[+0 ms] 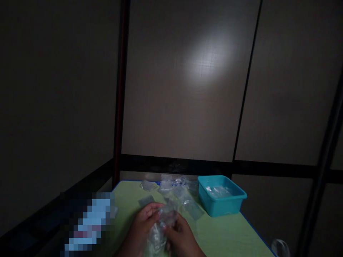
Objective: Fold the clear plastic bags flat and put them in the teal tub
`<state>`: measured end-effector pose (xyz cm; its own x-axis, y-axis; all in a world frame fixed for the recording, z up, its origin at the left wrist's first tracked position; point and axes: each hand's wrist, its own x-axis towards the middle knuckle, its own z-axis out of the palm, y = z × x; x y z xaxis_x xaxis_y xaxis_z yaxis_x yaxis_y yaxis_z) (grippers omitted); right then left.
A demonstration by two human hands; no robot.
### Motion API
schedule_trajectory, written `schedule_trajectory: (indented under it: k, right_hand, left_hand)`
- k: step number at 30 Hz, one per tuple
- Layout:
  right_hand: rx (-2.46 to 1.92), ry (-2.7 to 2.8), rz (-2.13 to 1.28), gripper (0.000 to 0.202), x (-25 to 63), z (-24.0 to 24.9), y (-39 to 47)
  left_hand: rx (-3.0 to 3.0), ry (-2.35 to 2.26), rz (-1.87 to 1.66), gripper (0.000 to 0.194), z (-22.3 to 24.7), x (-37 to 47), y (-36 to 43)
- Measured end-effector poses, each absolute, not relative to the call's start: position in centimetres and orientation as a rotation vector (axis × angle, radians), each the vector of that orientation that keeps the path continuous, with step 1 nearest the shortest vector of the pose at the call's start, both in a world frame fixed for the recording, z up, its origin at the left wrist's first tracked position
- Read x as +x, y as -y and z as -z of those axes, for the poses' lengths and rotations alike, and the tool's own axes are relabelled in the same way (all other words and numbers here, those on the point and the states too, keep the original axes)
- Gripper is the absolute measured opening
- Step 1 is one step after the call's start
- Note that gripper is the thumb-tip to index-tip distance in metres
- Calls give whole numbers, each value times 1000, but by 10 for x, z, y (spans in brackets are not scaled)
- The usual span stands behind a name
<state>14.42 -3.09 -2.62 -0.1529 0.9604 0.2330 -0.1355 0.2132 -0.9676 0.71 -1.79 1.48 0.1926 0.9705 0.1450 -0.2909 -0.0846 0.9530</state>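
Both of my hands are close together at the near part of the green table (222, 235). My left hand (146, 223) has its fingers closed on a clear plastic bag (157, 239). From the other side, my right hand (180, 230) pinches the same bag, which hangs down between the hands; its contents, if any, are too blurred to tell. Just beyond my hands, several clear plastic bags (187, 203) lie spread over the table toward its far edge.
A turquoise basket (222, 207) with clear plastic inside stands at the table's right side. Dark-framed wall panels (182, 107) rise behind. A pixelated pale blue area (92, 221) lies at left. Something whitish (280, 247) shows at the lower right.
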Motion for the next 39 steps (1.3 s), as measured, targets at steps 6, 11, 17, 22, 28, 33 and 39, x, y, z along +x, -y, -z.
schedule_trajectory:
  k: [6, 11, 17, 22, 28, 33, 39]
  right_hand:
    - [-818, 1283, -1116, 33, 153, 9, 31]
    - [-821, 1323, -1128, 33, 157, 0, 34]
    - [-826, 1378, -1120, 39, 158, 0, 36]
    - [-906, 1403, -1053, 38, 164, 1, 35]
    - [-917, 1394, -991, 32, 170, 8, 28]
    - [-907, 1403, -978, 27, 172, 7, 25]
    - [-950, 1360, -863, 28, 174, 4, 27]
  left_hand:
    - [1168, -803, -1256, 58, -7, 9, 13]
    - [1130, -793, -1142, 51, 0, 6, 9]
    - [1205, -753, -1084, 35, -3, 3, 10]
    - [1215, -907, -1126, 39, -5, 1, 10]
    - [1229, -853, -1168, 38, -10, 3, 9]
    - [1129, -597, -1152, 31, -11, 4, 15]
    - [900, -384, -1087, 24, -15, 1, 17]
